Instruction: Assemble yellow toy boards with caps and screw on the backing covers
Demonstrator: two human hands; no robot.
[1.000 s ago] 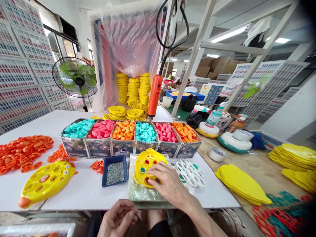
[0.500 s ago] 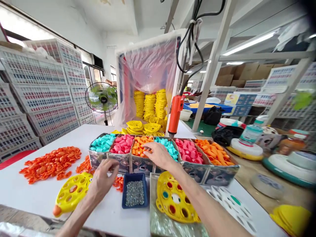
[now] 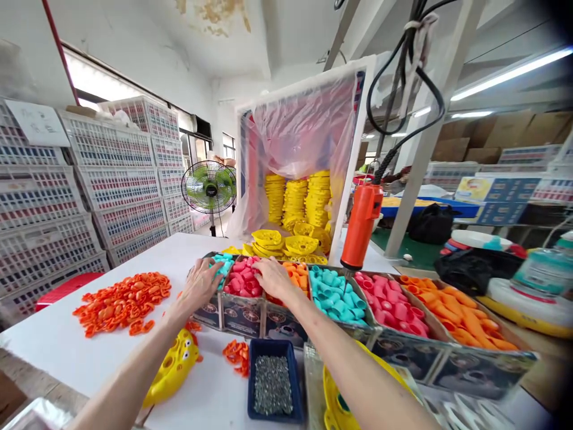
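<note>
My left hand (image 3: 200, 285) reaches over the left bin of teal tube-shaped plastic pieces (image 3: 224, 263), its fingers stretched out among them. My right hand (image 3: 274, 279) is at the edge between the pink pieces (image 3: 244, 280) and the orange pieces (image 3: 299, 276), with its fingertips apart at the pink ones. Whether anything lies under either palm is hidden. Below my left forearm lies a yellow plastic animal-shaped toy shell (image 3: 172, 367) with eyes. Partly covered by my right forearm is a yellow shell with holes (image 3: 333, 394).
A blue tray (image 3: 251, 382) of small screws stands in front of the bins. An orange electric screwdriver (image 3: 360, 227) hangs over more teal pieces (image 3: 335, 292). Orange parts (image 3: 123, 301) are heaped at the left. Stacked yellow shells (image 3: 295, 200) and a fan (image 3: 209, 188) stand behind.
My right hand has moved left from the orange pieces to the pink ones. My left hand has gone forward from above the table to the teal bin. The view has shifted left.
</note>
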